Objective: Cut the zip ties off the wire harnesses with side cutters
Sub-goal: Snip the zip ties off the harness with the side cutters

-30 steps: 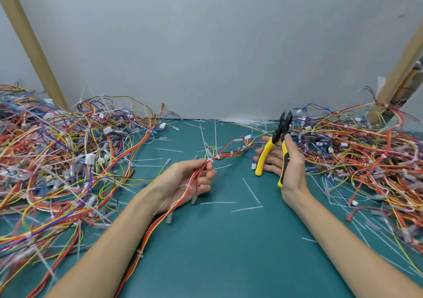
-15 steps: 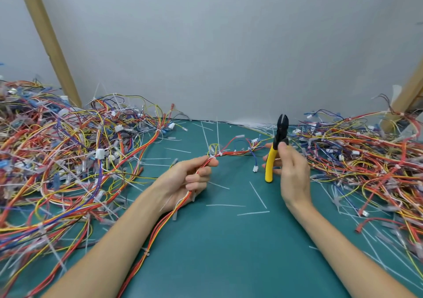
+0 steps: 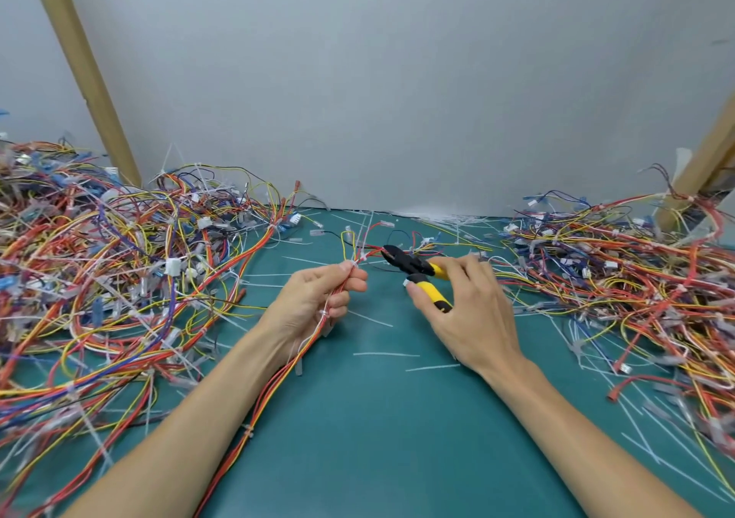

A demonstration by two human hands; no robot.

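Approach to cut, nearer counter's far edge: harness [image 3: 271, 398] pinched in left hand [image 3: 318, 302], cutters [image 3: 413, 265] gripped in right hand [image 3: 465, 310], tip just beside zip tie [image 3: 358, 258]; next, probably nipping tie alone, sparing wires.

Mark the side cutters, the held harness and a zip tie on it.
side cutters [image 3: 413, 267], head view, black pivot.
harness [image 3: 272, 394], head view, wires below left hand [image 3: 318, 298].
zip tie [image 3: 248, 432], head view, white band low on harness.

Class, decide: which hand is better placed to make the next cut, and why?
Right. The right hand grips the side cutters, their black tips pointing at the harness just beyond the left hand, which pinches the wires.
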